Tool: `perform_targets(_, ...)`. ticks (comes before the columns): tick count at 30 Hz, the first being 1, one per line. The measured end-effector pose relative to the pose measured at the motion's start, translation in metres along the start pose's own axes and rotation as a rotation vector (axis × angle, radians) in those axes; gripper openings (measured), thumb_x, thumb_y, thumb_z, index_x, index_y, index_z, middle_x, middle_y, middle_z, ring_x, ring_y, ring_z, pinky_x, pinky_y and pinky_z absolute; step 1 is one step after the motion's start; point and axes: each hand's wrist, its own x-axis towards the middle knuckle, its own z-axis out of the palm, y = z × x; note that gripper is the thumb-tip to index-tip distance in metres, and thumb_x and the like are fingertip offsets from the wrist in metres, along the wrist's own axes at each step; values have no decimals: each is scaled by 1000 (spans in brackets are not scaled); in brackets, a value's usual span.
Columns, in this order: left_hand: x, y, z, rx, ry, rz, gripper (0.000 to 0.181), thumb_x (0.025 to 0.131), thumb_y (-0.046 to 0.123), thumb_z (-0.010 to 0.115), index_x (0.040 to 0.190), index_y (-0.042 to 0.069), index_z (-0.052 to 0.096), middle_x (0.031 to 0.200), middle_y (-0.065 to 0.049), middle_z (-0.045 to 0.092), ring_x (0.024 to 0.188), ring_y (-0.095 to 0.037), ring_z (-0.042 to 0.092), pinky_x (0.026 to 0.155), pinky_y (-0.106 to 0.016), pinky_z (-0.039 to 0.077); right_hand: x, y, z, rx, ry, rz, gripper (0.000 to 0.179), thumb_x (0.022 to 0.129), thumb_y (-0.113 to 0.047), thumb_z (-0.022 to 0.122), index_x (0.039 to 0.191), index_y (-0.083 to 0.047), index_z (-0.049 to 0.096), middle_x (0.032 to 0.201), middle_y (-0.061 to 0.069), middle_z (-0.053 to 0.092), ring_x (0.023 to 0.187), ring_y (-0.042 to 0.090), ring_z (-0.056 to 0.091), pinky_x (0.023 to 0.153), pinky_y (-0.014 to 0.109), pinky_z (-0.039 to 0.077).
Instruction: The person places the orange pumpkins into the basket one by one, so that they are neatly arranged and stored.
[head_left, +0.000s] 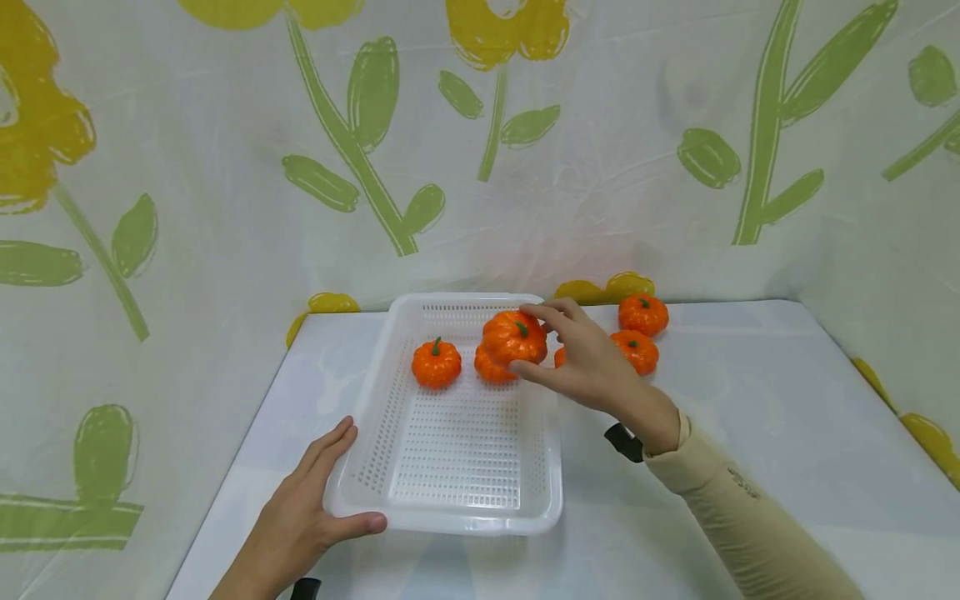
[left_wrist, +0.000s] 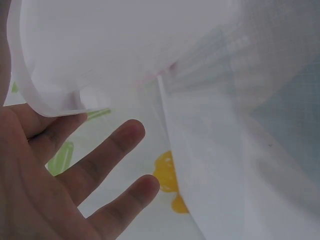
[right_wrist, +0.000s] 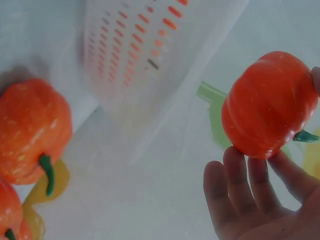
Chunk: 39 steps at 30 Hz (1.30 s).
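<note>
My right hand (head_left: 588, 358) pinches a small orange toy pumpkin (head_left: 512, 335) with a green stem, thumb on one side and fingertips on the other. In the right wrist view this pumpkin (right_wrist: 270, 105) hangs at the fingertips. It is held over the right side of a white perforated plastic basket (head_left: 450, 523). Inside stand one pumpkin (head_left: 437, 364) at the left and another (head_left: 491, 367), partly covered by the held one. My left hand (head_left: 300, 508) rests against the basket's near left corner. Its fingers (left_wrist: 107, 155) are straight and spread in the left wrist view.
Right of the basket, two pumpkins, one farther back (head_left: 643, 315) and one nearer (head_left: 637, 352), sit on the white table (head_left: 750, 400). A third there is mostly hidden behind my right hand. A flower-printed cloth (head_left: 600, 167) rises behind the table.
</note>
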Motion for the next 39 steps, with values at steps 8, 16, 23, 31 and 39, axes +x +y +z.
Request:
perform_targets(8, 0, 1, 0, -6, -3, -7, 126, 61, 80, 76, 162, 22, 27, 167, 4, 21, 140, -37, 42, 101, -63, 45, 15, -24, 14, 21, -11, -37, 72, 83, -49, 81, 144, -18, 55, 134, -1, 50, 106, 19, 54, 89, 37, 54)
perform_targets(16, 0, 1, 0, -6, -9, -16, 126, 61, 79, 76, 162, 24, 26, 167, 3, 21, 140, -37, 41, 101, -64, 45, 30, -44, 30, 38, -30, -37, 73, 83, -52, 80, 144, -21, 55, 132, -3, 50, 110, 16, 55, 91, 34, 53)
perform_targets(23, 0, 1, -2, -15, -16, -21, 125, 62, 77, 77, 162, 22, 26, 167, 2, 21, 139, -37, 43, 100, -63, 46, 44, -52, 50, 55, -45, -20, 70, 84, -50, 79, 144, -20, 56, 133, -2, 51, 107, 15, 55, 88, 30, 53)
perform_targets(31, 0, -1, 0, -17, -1, 2, 124, 62, 78, 76, 162, 25, 27, 167, 5, 22, 140, -36, 42, 100, -64, 46, 55, -59, 73, 15, -106, -5, 68, 85, -46, 78, 143, -18, 56, 135, 2, 52, 111, 16, 58, 94, 33, 52)
perform_targets(39, -1, -2, 0, -17, 10, 20, 122, 63, 78, 76, 161, 24, 29, 166, 6, 23, 140, -36, 42, 100, -64, 45, 59, -60, 93, -34, -202, 48, 69, 85, -46, 77, 144, -18, 55, 136, 4, 51, 110, 18, 58, 90, 33, 54)
